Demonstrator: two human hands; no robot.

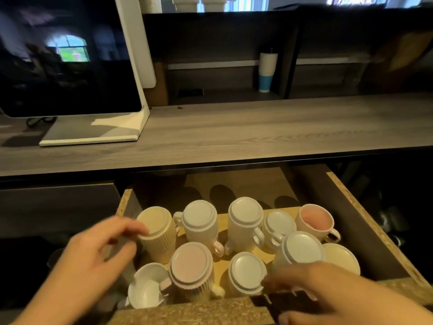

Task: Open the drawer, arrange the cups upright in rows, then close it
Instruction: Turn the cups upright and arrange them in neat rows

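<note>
Now the left hand (93, 252), fingers spread and clamped on nothing, touches the upside-down ribbed cream cup (157, 233) at its two o'clock; the right hand (328, 287) hovers open, farther away.

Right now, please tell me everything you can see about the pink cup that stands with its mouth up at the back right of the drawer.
The pink cup looks like glazed ceramic, pale pink outside and a deeper pink inside. It is upright, mouth open to the top, and appears empty. Its loop handle points toward the front right. It stands in the back row at the right end of the open drawer, next to an upside-down white cup; whether they touch cannot be told. Neither hand is on it.
</note>
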